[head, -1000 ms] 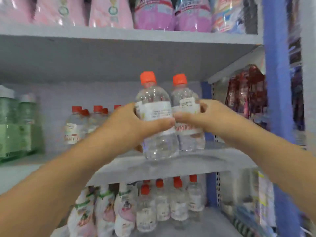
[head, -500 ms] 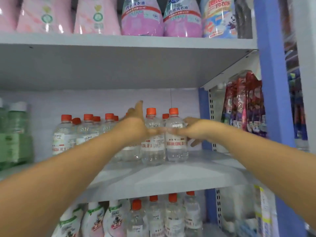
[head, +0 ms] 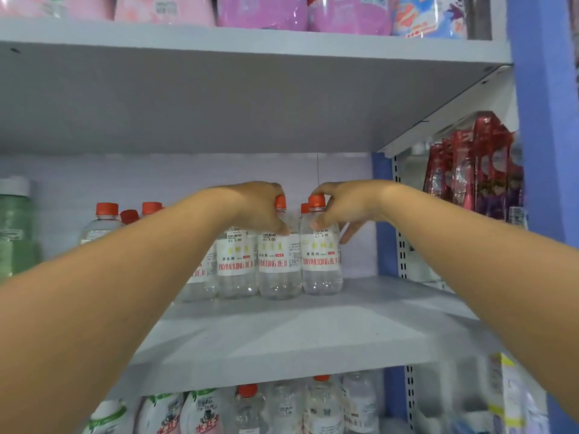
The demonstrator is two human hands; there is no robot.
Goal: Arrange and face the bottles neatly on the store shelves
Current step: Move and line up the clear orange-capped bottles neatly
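Two clear bottles stand upright mid-frame on the grey shelf [head: 313,324]. Left hand [head: 257,208] grips the left bottle [head: 277,264] by its shoulder and red cap; right hand [head: 341,208] likewise holds the right bottle [head: 321,261].

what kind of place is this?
Most likely a small shop aisle. Grey metal shelves hold rows of identical red-capped bottles with price stickers, pink refill pouches sit on the shelf above, and red packets hang at the right.
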